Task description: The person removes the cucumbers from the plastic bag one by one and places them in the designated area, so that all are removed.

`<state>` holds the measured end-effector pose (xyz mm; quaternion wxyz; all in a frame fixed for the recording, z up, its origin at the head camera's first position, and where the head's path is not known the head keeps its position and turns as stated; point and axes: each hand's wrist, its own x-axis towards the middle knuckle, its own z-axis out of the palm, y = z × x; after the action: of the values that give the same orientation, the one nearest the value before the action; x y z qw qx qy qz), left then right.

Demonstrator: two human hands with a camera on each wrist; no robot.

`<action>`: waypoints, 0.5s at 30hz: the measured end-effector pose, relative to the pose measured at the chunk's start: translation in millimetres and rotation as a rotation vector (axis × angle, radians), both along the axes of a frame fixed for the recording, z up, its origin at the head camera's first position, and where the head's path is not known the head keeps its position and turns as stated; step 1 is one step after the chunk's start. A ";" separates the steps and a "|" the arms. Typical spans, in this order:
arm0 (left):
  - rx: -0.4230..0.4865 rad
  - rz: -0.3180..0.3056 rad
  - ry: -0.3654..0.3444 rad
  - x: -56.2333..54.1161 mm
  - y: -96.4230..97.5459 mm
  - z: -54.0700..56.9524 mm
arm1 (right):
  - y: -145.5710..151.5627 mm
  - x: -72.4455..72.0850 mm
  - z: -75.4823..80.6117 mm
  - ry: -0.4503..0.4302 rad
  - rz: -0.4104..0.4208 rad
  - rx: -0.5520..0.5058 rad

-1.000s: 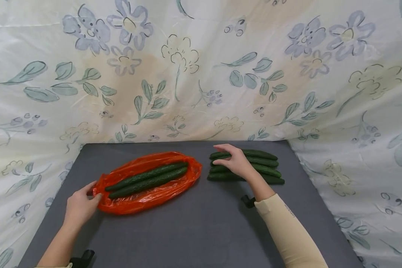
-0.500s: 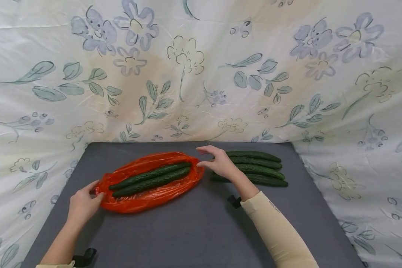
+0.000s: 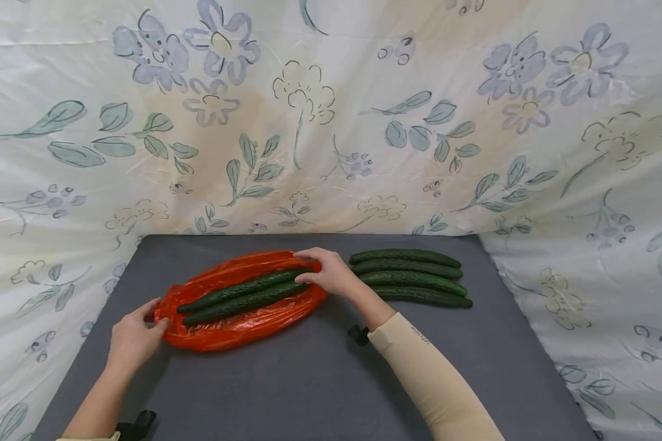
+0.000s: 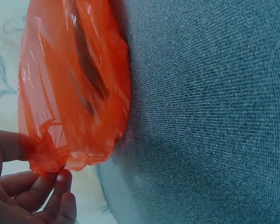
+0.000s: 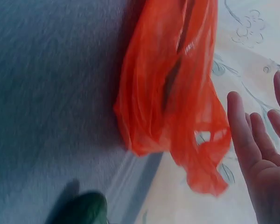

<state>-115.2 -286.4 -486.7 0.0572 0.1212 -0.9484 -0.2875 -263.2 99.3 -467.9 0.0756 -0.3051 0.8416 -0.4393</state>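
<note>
An orange-red plastic bag (image 3: 226, 335) lies at the left of the table, its mouth spread wide. Two dark green cucumbers (image 3: 245, 301) rest side by side within it. At the bag's left end, my left hand (image 3: 132, 340) pinches the gathered plastic (image 4: 49, 149) between thumb and fingers. My right hand (image 3: 333, 274) is over the bag's right end with thumb and fingers spread apart, holding nothing. In the head view its fingertips overlap the cucumbers' right tips; the right wrist view shows the fingers (image 5: 245, 135) beside a loose bag handle (image 5: 207, 172).
Several more cucumbers (image 3: 419, 280) lie in a row on the grey tabletop (image 3: 287, 392), just right of my right hand. One rounded cucumber end (image 5: 84, 207) shows low in the right wrist view. A flower-printed cloth (image 3: 331, 122) hangs behind and at both sides.
My right hand has moved left from above the loose cucumbers to the bag's right end, still holding nothing. The left hand keeps its pinch on the bag in the same place.
</note>
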 end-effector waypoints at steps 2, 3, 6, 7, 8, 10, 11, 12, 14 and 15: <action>0.000 0.000 0.002 0.0 -0.4 -0.3 | -5.8 -1.1 -3.4 -0.011 0.005 0.010; 0.001 -0.001 0.002 -0.1 -0.7 -0.6 | -8.2 -1.9 -5.7 -0.021 0.007 0.016; 0.007 -0.002 0.003 -0.5 -1.7 -1.0 | -14.0 -4.3 -12.1 -0.051 0.009 0.041; 0.008 -0.002 0.003 -0.7 -2.1 -1.1 | -15.6 -4.8 -13.9 -0.060 0.007 0.050; 0.009 -0.002 0.003 -0.9 -2.5 -1.0 | -17.3 -5.5 -15.6 -0.062 0.004 0.064; 0.010 -0.006 0.007 -1.6 -3.1 -1.0 | -20.4 -6.4 -18.0 -0.051 0.000 0.089; 0.011 -0.008 0.007 -2.0 -3.3 -0.8 | -22.1 -6.4 -18.6 -0.049 0.001 0.098; 0.012 -0.008 0.008 -2.3 -3.4 -0.8 | -23.7 -6.3 -19.1 -0.046 0.002 0.110; 0.015 -0.005 0.005 -3.1 -3.7 -0.5 | -26.6 -6.0 -19.4 -0.041 0.006 0.135; 0.015 -0.004 0.003 -3.4 -3.8 -0.3 | -27.8 -5.7 -19.4 -0.041 0.012 0.147</action>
<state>-118.7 -290.2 -487.0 0.0572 0.1191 -0.9464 -0.2947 -269.0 71.6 -487.3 0.1175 -0.2946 0.8680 -0.3821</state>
